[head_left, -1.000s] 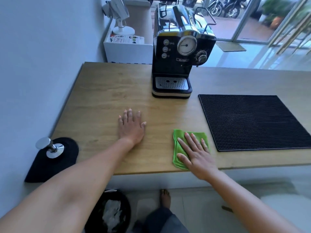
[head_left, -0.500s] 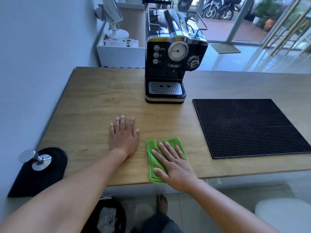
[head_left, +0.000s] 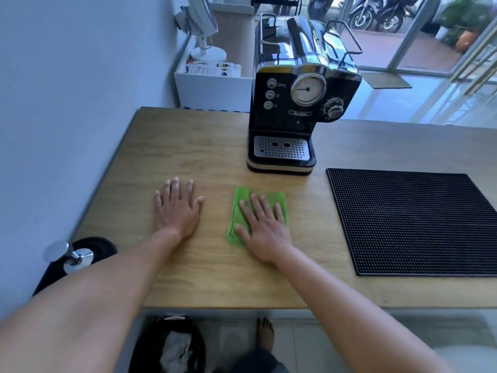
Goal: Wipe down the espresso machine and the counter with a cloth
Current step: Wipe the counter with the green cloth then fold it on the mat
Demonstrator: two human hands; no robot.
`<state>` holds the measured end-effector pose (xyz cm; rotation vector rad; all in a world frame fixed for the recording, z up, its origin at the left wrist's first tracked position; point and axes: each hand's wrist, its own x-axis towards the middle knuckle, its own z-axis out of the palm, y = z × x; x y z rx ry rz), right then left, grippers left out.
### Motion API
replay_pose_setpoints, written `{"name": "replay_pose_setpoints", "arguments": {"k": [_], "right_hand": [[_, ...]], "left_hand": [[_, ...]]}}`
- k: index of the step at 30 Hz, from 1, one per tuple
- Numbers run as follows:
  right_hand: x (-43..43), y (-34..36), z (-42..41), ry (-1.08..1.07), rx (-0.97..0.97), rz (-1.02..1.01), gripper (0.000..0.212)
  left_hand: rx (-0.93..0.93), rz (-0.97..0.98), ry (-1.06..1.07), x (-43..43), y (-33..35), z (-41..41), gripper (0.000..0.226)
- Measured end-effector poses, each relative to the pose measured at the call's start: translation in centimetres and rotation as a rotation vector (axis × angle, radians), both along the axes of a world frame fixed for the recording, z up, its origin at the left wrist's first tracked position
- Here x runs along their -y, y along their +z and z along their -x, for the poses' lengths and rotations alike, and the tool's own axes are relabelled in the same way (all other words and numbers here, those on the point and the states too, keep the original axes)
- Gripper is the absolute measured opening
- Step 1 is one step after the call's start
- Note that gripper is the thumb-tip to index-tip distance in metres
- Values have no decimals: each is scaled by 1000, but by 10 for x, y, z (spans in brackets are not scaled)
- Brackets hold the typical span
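The green cloth (head_left: 257, 213) lies flat on the wooden counter (head_left: 215, 267), at 6 o'clock from the espresso machine (head_left: 297, 103) and apart from it. The right hand (head_left: 262, 227) presses on it, fingers spread flat, gripping nothing. At 9 o'clock from the cloth, the left hand (head_left: 176, 210) rests palm-down on bare wood, fingers splayed. At 3 o'clock lies a black mat (head_left: 414, 222). A tamper (head_left: 68, 255) stands at far 8 o'clock.

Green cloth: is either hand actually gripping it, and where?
Neither grips it. The right hand lies flat, fingers spread, pressing the green cloth onto the counter. The left hand rests bare on the wood.
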<state>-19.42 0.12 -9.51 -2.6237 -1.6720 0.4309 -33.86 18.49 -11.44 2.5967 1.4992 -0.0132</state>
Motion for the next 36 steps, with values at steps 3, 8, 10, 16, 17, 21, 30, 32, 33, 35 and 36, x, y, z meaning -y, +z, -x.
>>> {"name": "replay_pose_setpoints", "arguments": {"k": [3, 8, 10, 16, 17, 21, 30, 32, 33, 35, 36], "right_hand": [[48, 1, 3, 263, 11, -9, 68], [78, 2, -71, 40, 96, 30, 67], [53, 0, -86, -167, 93, 30, 69], [-37, 1, -37, -212, -21, 37, 72], [-43, 2, -21, -144, -23, 31, 72], [-17, 3, 40, 234, -6, 33, 69], [17, 3, -51, 90, 75, 45, 70], [-21, 1, -49, -66, 70, 31, 72], [-43, -1, -40, -110, 64, 27, 72], [-78, -4, -13, -142, 46, 15, 70], [-91, -5, 4, -122, 34, -3, 69]], "left_hand": [[27, -28, -19, -2, -2, 2, 62], [41, -45, -18, -3, -1, 1, 61], [44, -58, -14, -3, -1, 0, 61], [65, -50, 5, -4, 0, -1, 54], [74, -43, -1, -5, 1, -2, 53], [76, 15, -46, -6, 3, 6, 52], [14, 7, 217, -32, 0, 83, 60], [13, -8, 199, -32, 0, 85, 60], [13, -22, 199, -32, -1, 85, 59], [20, -34, 211, -30, -2, 84, 59], [23, -35, 215, -29, -2, 84, 58]]}}
